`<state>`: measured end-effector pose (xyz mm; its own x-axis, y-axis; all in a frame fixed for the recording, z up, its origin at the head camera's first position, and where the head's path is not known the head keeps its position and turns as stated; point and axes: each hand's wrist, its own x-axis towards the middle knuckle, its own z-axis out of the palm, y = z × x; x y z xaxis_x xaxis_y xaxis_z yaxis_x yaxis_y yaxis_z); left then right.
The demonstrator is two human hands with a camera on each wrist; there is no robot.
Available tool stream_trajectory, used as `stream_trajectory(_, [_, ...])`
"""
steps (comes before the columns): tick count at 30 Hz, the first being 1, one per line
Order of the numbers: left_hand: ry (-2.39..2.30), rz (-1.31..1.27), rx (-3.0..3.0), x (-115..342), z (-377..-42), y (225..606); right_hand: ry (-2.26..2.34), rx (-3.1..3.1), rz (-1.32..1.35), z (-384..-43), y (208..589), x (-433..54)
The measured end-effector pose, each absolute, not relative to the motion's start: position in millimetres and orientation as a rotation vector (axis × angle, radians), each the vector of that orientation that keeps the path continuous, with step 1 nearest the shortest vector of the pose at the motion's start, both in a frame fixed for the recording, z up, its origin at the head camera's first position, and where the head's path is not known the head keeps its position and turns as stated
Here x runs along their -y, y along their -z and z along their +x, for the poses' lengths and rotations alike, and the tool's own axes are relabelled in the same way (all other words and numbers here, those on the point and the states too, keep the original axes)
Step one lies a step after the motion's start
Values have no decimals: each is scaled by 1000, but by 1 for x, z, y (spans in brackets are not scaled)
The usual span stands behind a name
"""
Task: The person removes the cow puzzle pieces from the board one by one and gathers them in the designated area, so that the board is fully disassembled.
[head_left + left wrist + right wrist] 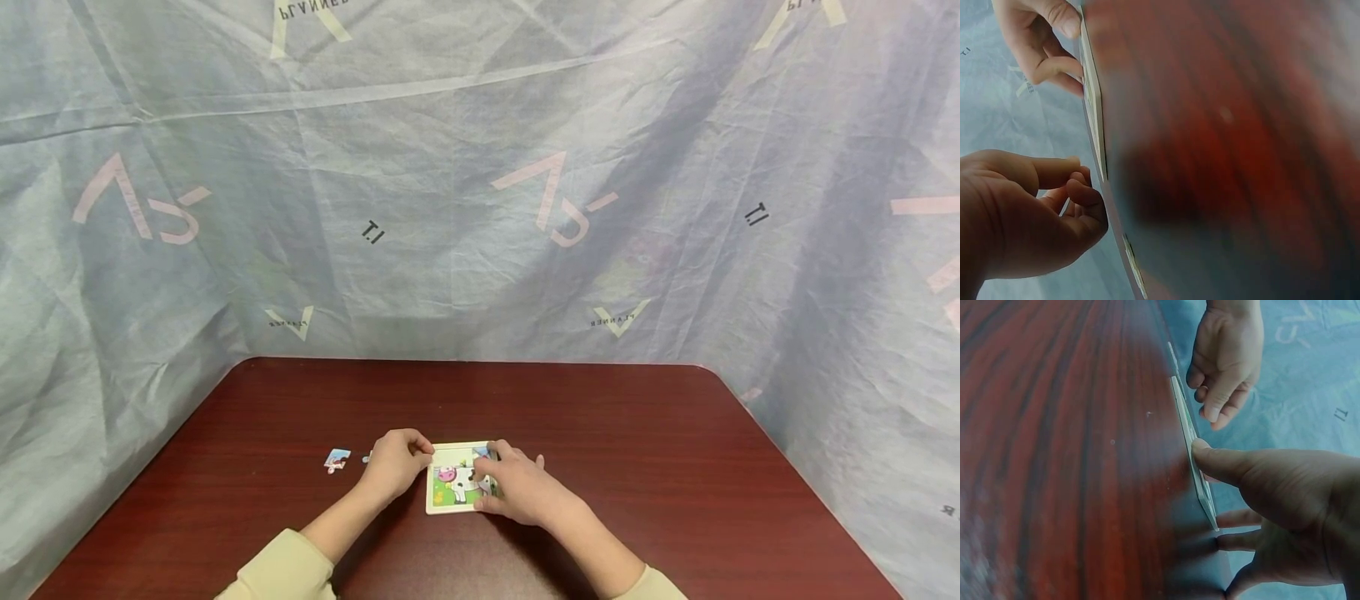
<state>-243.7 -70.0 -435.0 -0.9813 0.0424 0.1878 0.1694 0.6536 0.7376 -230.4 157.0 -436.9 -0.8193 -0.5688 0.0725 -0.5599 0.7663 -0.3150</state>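
A square cow jigsaw puzzle in a pale frame (429, 500) lies on the dark red table. Its lower part shows a pink-nosed cow on green; the upper left is bare white board. My right hand (522, 487) grips the frame from the right, thumb at the near edge and fingers spread across the right side. In the right wrist view that thumb (1222, 464) rests on the frame's edge. At the frame's upper left corner is my left hand (397, 462), thumb and fingertips curled together. Nothing shows between those fingertips (1088, 194) in the left wrist view.
A loose puzzle piece (337, 459) lies on the table (645, 433) to the left. Beside it, a second piece (366, 458) is mostly hidden behind the left hand. A grey printed cloth (450, 275) hangs behind the table and along both sides.
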Motion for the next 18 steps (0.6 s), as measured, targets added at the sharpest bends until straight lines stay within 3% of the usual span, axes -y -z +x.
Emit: stream_trajectory(18, [1332, -181, 2815, 32, -254, 434, 508, -2911, -928, -231, 436, -158])
